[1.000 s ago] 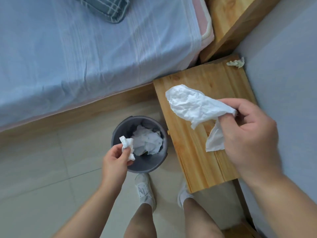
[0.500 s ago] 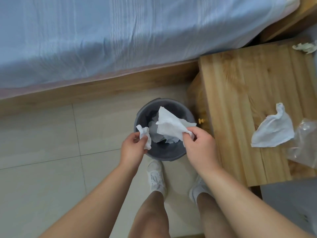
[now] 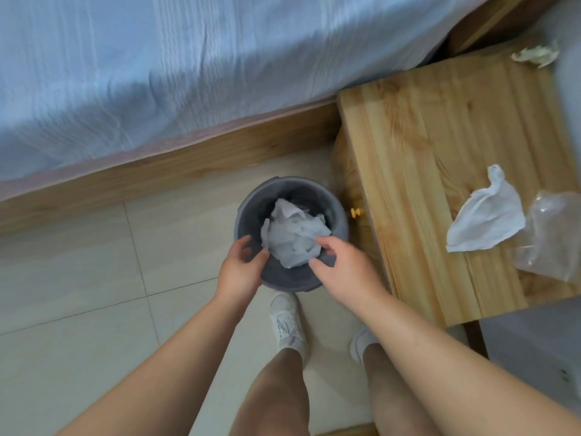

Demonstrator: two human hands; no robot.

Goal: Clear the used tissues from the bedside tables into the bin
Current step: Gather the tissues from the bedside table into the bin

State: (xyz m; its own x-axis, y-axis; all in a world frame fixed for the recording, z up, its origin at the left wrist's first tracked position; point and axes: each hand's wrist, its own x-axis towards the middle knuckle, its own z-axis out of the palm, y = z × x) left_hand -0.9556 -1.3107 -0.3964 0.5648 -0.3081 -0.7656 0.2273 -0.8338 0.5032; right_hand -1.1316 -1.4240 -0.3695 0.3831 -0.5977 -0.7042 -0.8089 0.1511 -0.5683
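Progress: partly complete. The left hand (image 3: pixel 240 265) hangs over the near rim of the grey bin (image 3: pixel 338 212), fingers loosely spread and holding nothing. Inside the bin lies a pile of crumpled white tissues (image 3: pixel 294 239), filling most of the opening. The right hand (image 3: pixel 341 262) hangs over the bin's near right edge, fingers relaxed and apart, likewise holding nothing; its fingertips sit just beside the pile, and contact cannot be confirmed.

Remaining work, as judged from the desk (image 3: pixel 408 146) to the right: one flattened white tissue (image 3: pixel 487 218) rests near its right edge, touching or overlapping a clear plastic bag (image 3: pixel 556 237). A small crumpled, yellowish tissue (image 3: pixel 536 55) lies at the far corner, well apart from the first. Both need transfer to the bin. Any second desk is out of view.

Surface and room: the desk is light pine planking with a small knob (image 3: pixel 356 212) facing the bin. The floor (image 3: pixel 78 294) is pale tile. A bed (image 3: pixel 157 64) with a pale blue sheet on a wooden frame runs across the far side, next to the desk.
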